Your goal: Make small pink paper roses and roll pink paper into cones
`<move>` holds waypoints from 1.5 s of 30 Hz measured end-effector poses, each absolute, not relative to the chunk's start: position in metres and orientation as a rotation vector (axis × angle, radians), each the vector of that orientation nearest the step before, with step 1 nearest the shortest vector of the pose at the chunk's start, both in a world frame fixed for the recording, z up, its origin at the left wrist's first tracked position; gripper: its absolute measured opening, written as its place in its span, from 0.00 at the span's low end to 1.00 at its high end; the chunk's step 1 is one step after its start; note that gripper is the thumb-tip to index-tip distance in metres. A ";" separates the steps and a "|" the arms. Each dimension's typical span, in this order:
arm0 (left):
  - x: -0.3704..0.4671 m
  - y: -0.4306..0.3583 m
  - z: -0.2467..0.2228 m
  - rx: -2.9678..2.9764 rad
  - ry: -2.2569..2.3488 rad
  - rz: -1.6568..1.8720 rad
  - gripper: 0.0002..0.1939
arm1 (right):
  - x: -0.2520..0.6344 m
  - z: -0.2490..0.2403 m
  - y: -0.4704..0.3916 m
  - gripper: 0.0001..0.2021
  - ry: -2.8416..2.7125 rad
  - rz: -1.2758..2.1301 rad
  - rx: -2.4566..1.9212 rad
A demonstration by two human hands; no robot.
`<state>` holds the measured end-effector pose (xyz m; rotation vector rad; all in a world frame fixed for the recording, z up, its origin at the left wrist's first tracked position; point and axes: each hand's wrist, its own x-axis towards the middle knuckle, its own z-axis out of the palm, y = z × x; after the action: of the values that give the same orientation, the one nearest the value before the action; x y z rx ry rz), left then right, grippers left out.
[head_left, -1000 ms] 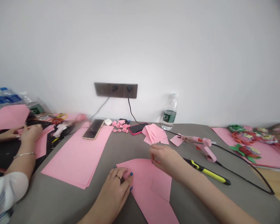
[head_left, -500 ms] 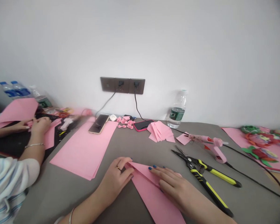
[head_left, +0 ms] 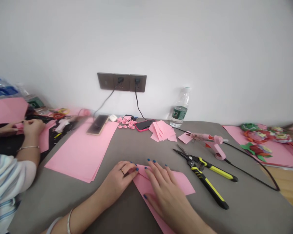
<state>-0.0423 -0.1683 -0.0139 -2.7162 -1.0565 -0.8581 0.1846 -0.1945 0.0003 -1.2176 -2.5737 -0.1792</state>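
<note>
A folded sheet of pink paper [head_left: 185, 182] lies on the grey table mat in front of me. My left hand [head_left: 120, 180] pinches its upper left corner between thumb and fingers. Spread flat, my right hand [head_left: 162, 187] presses on the fold, hiding much of the sheet's middle. Right of the paper lie black and yellow pliers [head_left: 197, 166], their handles apart. Larger pink sheets [head_left: 80, 156] are stacked to the left, with a phone [head_left: 98, 124] on their top edge.
Small pink squares [head_left: 163, 130], a bottle [head_left: 179, 109], a pink glue gun [head_left: 216, 144] and its cord stand or lie farther back. Small paper flowers [head_left: 127, 122] sit beside a second phone [head_left: 143, 125]. Another person's hands [head_left: 34, 126] work at left; colourful flowers [head_left: 258, 151] lie right.
My right hand has opened out and lies flatter across the fold. The paper's right flap now shows beyond it. My left hand still pinches the corner. The whole view has shifted slightly.
</note>
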 end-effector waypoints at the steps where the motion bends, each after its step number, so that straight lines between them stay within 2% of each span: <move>1: -0.042 -0.168 -0.013 -2.732 -1.056 -0.859 0.14 | 0.176 -0.005 -0.197 0.25 -2.567 -0.225 -1.223; 8: -0.046 -0.172 -0.013 -2.747 -1.121 -0.785 0.16 | 0.155 -0.027 -0.206 0.33 -2.581 -0.273 -1.291; 17: -0.068 -0.196 -0.019 -2.736 -1.249 -0.376 0.25 | 0.160 -0.033 -0.205 0.35 -2.621 -0.203 -1.295; 29: -0.050 -0.210 -0.025 -2.748 -1.421 -0.377 0.30 | 0.173 -0.033 -0.199 0.37 -2.657 -0.156 -1.174; 37: -0.059 -0.197 -0.014 -2.835 -1.430 -0.346 0.27 | 0.176 -0.027 -0.196 0.38 -2.663 -0.132 -1.148; 45: -0.072 -0.179 -0.013 -2.945 -1.336 -0.342 0.34 | 0.176 -0.026 -0.194 0.38 -2.638 -0.068 -1.187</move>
<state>-0.0716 -0.1795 -0.0126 -2.9449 -1.3356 -0.3418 0.1759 -0.1944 -0.0262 -1.1867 -2.6384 -0.0684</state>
